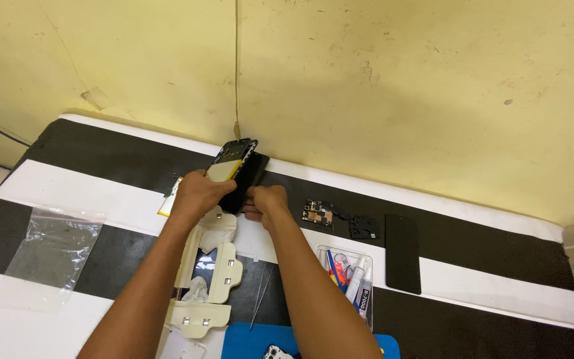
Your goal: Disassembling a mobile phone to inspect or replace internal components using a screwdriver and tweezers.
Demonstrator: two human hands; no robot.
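Head view: clear plastic bag (51, 247) lies far left on striped mat (101, 193). Left hand (197, 194) clamps opened phone (232, 163) from near side, phone's long axis tilted up-right toward wall. Right hand (267, 203) pinches dark panel (247, 183), probably back cover, at lower edge, just beside left. Circuit board (318, 214), tool tray (347, 276) right.

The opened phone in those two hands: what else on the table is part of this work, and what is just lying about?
In hand:
- opened phone, held by left hand and right hand

Lying about:
- clear plastic bag
- black panel
- small circuit boards
- tweezers
- clear tray of tools and glue
- cream clamp frame
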